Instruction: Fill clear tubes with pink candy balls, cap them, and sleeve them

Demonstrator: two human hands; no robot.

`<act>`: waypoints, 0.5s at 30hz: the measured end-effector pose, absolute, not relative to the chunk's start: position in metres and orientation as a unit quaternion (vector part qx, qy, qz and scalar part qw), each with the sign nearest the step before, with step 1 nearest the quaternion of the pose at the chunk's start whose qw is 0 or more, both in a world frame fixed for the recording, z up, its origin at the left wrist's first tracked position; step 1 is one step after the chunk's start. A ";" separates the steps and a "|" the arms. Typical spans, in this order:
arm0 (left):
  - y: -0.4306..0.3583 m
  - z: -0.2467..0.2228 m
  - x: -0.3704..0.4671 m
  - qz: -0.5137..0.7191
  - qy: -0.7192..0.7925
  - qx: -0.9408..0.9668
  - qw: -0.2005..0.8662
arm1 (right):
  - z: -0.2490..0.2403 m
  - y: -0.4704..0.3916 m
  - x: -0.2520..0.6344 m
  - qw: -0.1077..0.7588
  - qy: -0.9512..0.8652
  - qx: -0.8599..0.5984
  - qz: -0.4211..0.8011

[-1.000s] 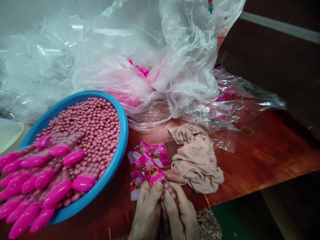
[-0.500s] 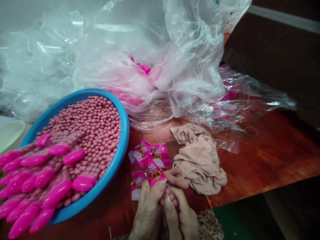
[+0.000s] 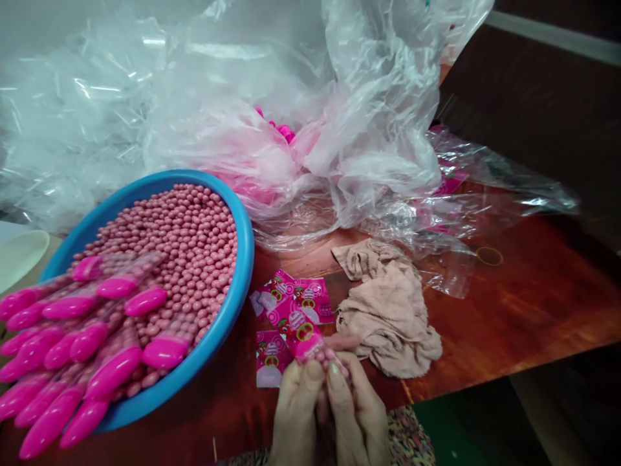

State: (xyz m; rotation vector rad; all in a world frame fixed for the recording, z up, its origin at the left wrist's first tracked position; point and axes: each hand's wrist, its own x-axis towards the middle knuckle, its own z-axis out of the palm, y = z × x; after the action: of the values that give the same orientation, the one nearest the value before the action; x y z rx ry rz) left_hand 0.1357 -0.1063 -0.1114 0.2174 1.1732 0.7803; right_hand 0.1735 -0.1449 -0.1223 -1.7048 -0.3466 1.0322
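Note:
Near the table's front edge, my left hand point(image 3: 297, 404) and my right hand point(image 3: 358, 404) are closed together on a clear tube of pink candy balls point(image 3: 326, 357). A pink printed label point(image 3: 301, 329) is at the tube's far end, pointing away from me. Both thumbs press side by side on the near part, and one right finger sticks out beyond the tube. The tube's lower end is hidden by my hands. Loose pink printed labels point(image 3: 270, 362) lie just beyond and left of my hands. A crumpled beige cloth point(image 3: 388, 310) lies to the right.
At left stands a blue basin point(image 3: 246, 243) of pink candy balls point(image 3: 194, 226), with several filled tubes with pink caps point(image 3: 114, 374) lying on them. Clear plastic bags point(image 3: 378, 129) pile up behind, some holding pink pieces. A rubber band point(image 3: 489, 256) lies at right.
My left thumb has slid off the label, down towards me beside the right thumb. More of the label and the balls now shows. The view has shifted slightly.

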 end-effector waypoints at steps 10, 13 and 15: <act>-0.100 -0.114 0.130 0.372 0.571 0.061 0.730 | -0.140 -0.148 0.167 0.483 -0.211 -0.731 0.432; -0.106 -0.119 0.133 0.358 0.571 0.065 0.736 | -0.137 -0.152 0.167 0.488 -0.215 -0.731 0.426; -0.108 -0.121 0.132 0.355 0.565 0.053 0.743 | -0.133 -0.154 0.169 0.486 -0.212 -0.740 0.413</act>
State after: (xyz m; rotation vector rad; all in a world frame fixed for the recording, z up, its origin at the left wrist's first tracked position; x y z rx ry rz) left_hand 0.1323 -0.1077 -0.1209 0.1165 1.2392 0.7774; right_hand 0.1688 -0.1542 -0.1329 -1.8014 -0.5151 1.0041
